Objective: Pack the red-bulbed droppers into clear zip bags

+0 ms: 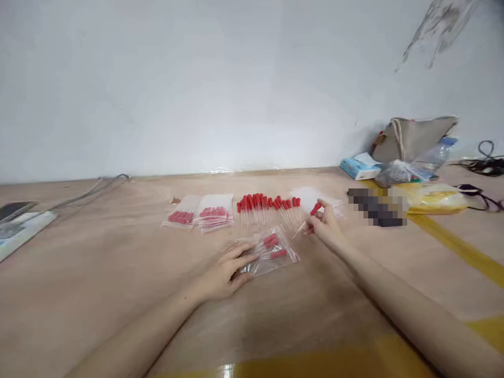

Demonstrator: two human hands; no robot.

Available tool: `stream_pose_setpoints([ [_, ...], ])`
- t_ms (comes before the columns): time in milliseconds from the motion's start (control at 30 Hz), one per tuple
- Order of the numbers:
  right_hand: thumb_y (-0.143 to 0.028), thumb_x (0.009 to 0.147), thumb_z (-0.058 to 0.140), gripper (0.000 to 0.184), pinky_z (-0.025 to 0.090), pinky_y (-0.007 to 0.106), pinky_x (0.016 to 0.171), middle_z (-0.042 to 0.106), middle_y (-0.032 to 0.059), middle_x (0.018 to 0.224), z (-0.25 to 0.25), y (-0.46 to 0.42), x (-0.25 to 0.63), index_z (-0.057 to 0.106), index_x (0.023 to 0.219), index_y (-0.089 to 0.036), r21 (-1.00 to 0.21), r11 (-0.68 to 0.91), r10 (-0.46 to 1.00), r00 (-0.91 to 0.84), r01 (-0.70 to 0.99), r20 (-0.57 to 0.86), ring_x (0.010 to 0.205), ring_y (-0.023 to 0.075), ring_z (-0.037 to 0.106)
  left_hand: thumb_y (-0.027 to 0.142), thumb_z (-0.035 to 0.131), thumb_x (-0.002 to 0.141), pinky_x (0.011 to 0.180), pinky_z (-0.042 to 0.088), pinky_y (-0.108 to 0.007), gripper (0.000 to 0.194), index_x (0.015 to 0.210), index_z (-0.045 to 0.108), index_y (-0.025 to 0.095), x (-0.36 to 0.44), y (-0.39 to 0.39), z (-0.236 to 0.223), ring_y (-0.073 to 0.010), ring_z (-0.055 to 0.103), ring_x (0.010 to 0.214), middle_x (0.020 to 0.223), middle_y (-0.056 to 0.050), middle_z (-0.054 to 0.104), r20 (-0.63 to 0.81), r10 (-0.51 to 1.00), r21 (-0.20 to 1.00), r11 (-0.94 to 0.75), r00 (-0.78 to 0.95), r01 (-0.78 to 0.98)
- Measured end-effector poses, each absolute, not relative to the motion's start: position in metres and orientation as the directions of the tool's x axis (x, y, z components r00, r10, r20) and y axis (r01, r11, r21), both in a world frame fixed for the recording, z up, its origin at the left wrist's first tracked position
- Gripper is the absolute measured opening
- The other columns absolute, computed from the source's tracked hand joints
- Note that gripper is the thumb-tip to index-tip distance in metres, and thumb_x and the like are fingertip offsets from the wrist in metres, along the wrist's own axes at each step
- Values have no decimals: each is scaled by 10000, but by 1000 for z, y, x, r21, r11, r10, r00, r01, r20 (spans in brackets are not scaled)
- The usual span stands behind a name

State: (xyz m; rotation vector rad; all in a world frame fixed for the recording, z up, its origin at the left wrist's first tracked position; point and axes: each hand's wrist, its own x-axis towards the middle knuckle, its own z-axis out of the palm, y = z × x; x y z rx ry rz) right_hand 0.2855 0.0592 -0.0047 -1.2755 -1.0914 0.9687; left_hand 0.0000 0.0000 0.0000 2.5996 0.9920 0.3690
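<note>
A clear zip bag (262, 269) lies on the table with a few red-bulbed glass droppers (278, 253) inside. My left hand (230, 270) grips its left end, fingers over the plastic and thumb at the near edge. Pinched in my right hand (323, 224) is a single dropper (315, 209), red bulb up, its thin tip slanting down to the left near the bag's right end. Behind the bag lies a row of loose droppers (255, 202), bulbs toward the wall. To their left are filled bags (214, 212) and another filled pile (181, 216).
White flat bags (309, 195) lie behind my right hand. Farther right are a blue tissue pack (360, 167), a beige cloth bag (421, 139), a yellow plastic package (437, 198) and black cables (486, 165). A grey cable (84, 195) and a phone (16, 210) are at left.
</note>
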Motion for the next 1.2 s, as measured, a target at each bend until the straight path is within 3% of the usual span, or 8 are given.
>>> stream_pose_setpoints([
  [200,-248,615,610,577,541,284,526,463,-103,638,-18,38,267,296,1098,-259,-988,56,957,291,-144,12,501,102,569,281,483,867,1015,316,-434,403,1268,440,271,1,2,1,-232,352,1238,1357,-60,373,154,671,401,-713,725,575],
  [367,-341,616,660,424,529,287,605,537,-71,665,-17,28,263,406,936,-226,-978,-31,986,152,-207,-64,564,107,602,310,470,876,1021,314,-417,395,1268,438,262,0,3,-2,-229,344,1244,1361,-58,365,161,670,410,-713,725,568],
  [500,-370,572,705,356,476,238,555,594,-20,667,-17,24,268,561,820,-159,-992,-116,993,-33,-55,-114,552,85,555,319,463,880,1009,333,-400,462,1323,340,269,0,3,-1,-217,351,1237,1369,-49,354,173,673,426,-710,719,561],
  [733,-328,582,689,296,339,200,424,515,-50,486,-20,27,265,672,819,-151,-961,24,987,-158,277,-21,427,60,405,345,488,867,1012,329,-387,525,1341,290,238,0,2,0,-214,350,1234,1350,-62,381,176,690,431,-695,702,576],
  [900,-369,636,647,427,361,202,419,580,-25,576,-13,21,264,599,997,-145,-977,-49,962,-252,208,-102,430,72,464,345,488,867,1009,328,-397,520,1338,300,234,0,3,0,-221,355,1229,1343,-69,389,185,683,430,-703,707,566],
  [1000,-411,712,566,477,289,186,351,456,-84,421,-9,18,268,535,1085,-116,-963,-90,930,-324,256,-173,328,61,373,336,489,866,1004,334,-398,508,1333,312,243,0,3,0,-222,366,1222,1342,-68,388,188,678,438,-705,710,558],
  [1100,-393,730,542,410,292,189,350,461,-79,437,-8,28,275,544,1043,-129,-941,-72,955,-248,329,-160,323,64,375,325,496,863,993,348,-394,434,1281,395,265,0,3,0,-224,376,1215,1347,-54,381,188,668,445,-712,720,544],
  [1200,-298,712,557,217,399,216,473,595,3,624,-7,54,285,586,861,-143,-859,-11,999,38,511,10,466,88,502,307,491,868,984,358,-388,307,1171,511,266,-1,3,-1,-227,375,1216,1345,-46,382,182,656,448,-718,732,532],
])
